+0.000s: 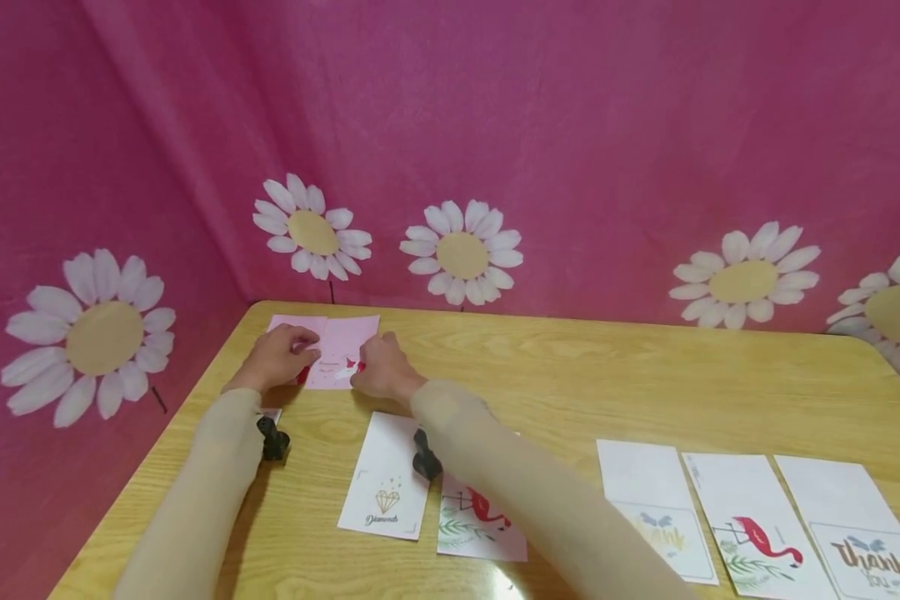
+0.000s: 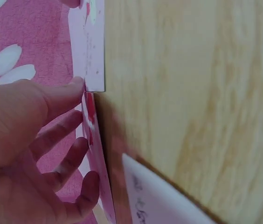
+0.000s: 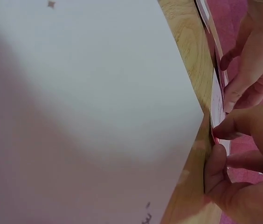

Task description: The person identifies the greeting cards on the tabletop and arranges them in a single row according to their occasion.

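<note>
Far-left worktop (image 1: 540, 367) corner | my right hand (image 1: 384, 367) pinched right pink card (image 1: 345, 340) | left hand (image 1: 276, 358) loosely touched left one (image 1: 311, 322) | uneven pull risked misalignment

Two greeting cards (image 1: 348, 335) lie side by side on the table (image 1: 570, 379), back left. The Diamonds card (image 1: 387, 446) lies before them.

One pink card (image 1: 345, 340) lies near the far left corner of the wooden table (image 1: 570, 375), its upper part plain, small red lettering and a red-and-white figure below. A second pink card (image 1: 314, 322), partly covered, sits close along its left side, showing red print near its lower edge.
</note>
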{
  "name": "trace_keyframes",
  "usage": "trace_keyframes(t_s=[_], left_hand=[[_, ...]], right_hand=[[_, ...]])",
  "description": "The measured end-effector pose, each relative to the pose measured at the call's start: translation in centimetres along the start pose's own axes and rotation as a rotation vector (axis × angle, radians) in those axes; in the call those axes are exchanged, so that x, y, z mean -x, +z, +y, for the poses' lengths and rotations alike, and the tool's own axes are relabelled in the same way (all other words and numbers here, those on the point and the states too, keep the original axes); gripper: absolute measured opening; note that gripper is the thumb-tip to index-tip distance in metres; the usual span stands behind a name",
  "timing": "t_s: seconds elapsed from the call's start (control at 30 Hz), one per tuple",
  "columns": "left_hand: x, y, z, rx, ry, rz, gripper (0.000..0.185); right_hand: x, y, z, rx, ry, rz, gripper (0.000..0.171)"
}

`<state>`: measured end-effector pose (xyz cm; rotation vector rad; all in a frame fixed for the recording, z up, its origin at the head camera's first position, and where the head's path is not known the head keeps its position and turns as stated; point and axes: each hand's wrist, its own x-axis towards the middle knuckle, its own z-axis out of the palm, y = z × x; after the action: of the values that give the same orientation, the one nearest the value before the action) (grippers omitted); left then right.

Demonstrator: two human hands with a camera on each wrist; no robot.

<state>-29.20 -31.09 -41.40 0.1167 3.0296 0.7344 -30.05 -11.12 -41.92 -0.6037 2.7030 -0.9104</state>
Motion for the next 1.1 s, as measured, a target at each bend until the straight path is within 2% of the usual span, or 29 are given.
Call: trace_keyframes(t_s=[0.2,0.4,0.57,0.8,1.1], left_hand=[[0.0,0.2,0.3,-0.027,-0.063,0.007,0.035],[0.0,0.3,0.5,-0.055,-0.101,-0.007,0.038],[0.0,0.4,0.3,-0.067,-0.091,-0.014,0.039],[-0.4,0.4,0.2,-0.075,-0.081,-0.011,0.038],[-0.6,-0.1,1.4,-0.139,-0.096,-0.044,0.037]], right_hand=[[-0.1,0.0,0.0,0.008,-0.013,0.011,0.024],[-0.1,0.1,0.0,-0.001,-0.008,0.001,0.019],[0.0,0.1,0.1,0.058,-0.039,0.007,0.021],[0.1,0.0,0.3,0.086,-0.066,-0.009,0.024],[0.0,-0.2,0.4,0.087,-0.075,-0.024,0.015]])
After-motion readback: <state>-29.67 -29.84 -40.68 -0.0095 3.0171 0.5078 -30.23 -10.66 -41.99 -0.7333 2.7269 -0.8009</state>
